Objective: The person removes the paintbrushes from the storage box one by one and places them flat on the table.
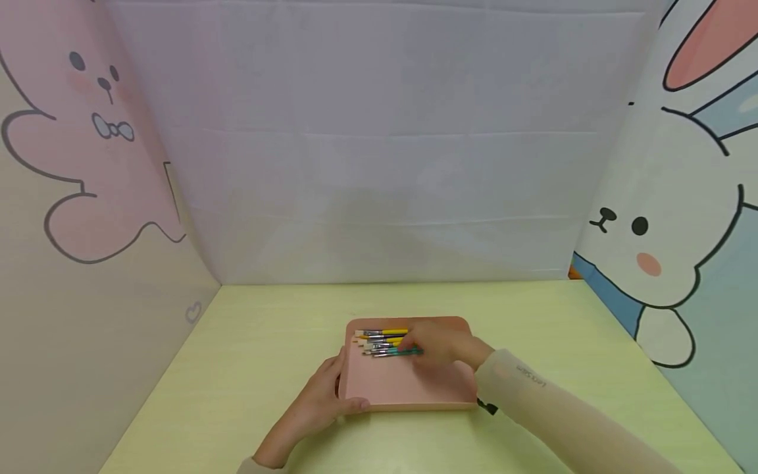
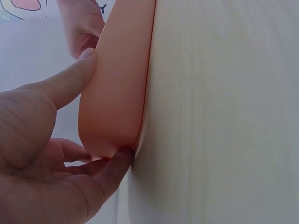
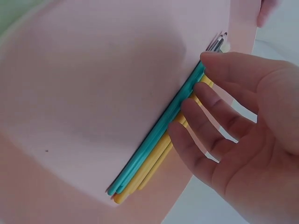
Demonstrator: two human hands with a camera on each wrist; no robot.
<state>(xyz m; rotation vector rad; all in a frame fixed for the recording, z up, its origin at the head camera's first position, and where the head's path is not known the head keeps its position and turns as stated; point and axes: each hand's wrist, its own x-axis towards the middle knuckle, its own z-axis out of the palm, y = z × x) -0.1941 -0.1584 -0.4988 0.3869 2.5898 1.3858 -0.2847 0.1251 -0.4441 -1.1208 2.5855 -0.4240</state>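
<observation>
Closest to cam is the left hand (image 1: pixel 322 395), thumb and fingers pinching the near-left corner of the pink tray (image 1: pixel 408 388), which sits flat on the yellow-green table (image 1: pixel 237 368). The right hand (image 1: pixel 441 345) lies over the brushes (image 1: pixel 385 342), fingers pretty much straight and a bit spread, tips touching the handles, not wrapped round anything afaict. The brushes are bunched along the tray's far side, teal and yellow handles side by side, bristles pointing left. Imo the trick here is keeping the left pinch firm so the tray doesn't slide, and raking the brushes together w/ flat fingers before curling round the whole bundle, otherwise one or two prob roll off.
</observation>
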